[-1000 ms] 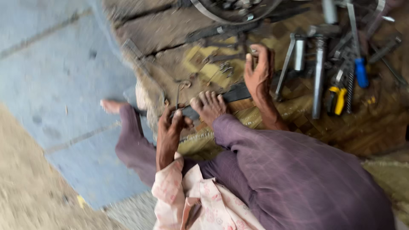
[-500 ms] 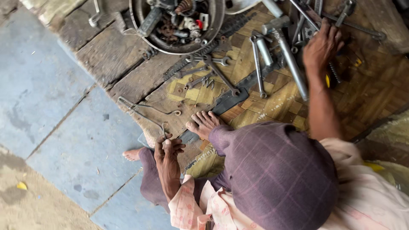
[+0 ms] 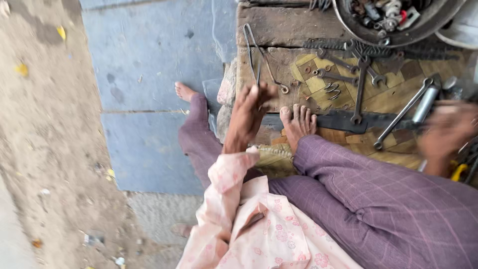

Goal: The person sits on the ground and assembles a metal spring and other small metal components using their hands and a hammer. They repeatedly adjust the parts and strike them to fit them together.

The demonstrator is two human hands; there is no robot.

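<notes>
While the person sits at the edge of a low wooden platform (image 3: pixel 294 30), the left hand (image 3: pixel 251 107) reaches forward over its near edge, fingers extended and loosely spread, palm down, closed on nothing; its fingertips lie just beside the looped end of a bent wire rod (image 3: pixel 259 60) that runs away across the boards. The right hand (image 3: pixel 448 130) appears at the right margin, strongly blurred (whether it is open or closed, or holds anything, cannot be told); it sits near a shiny metal cylinder (image 3: pixel 424 105) and a long socket wrench (image 3: pixel 402 115) lying diagonally. One bare foot (image 3: pixel 298 122) rests on the platform between the two hands, its toes touching a flat dark metal bar (image 3: pixel 348 123); the other foot (image 3: pixel 184 91) stands on the grey stone paving (image 3: pixel 149 50) to the left. Several open-ended spanners (image 3: pixel 359 89) lie on a yellow patterned mat (image 3: pixel 393 94) beyond the bar. A round metal basin (image 3: pixel 383 36) filled with small parts occupies the upper right. Purple checked trousers (image 3: pixel 378 199) and a pink floral sleeve (image 3: pixel 234 172) fill the foreground.
</notes>
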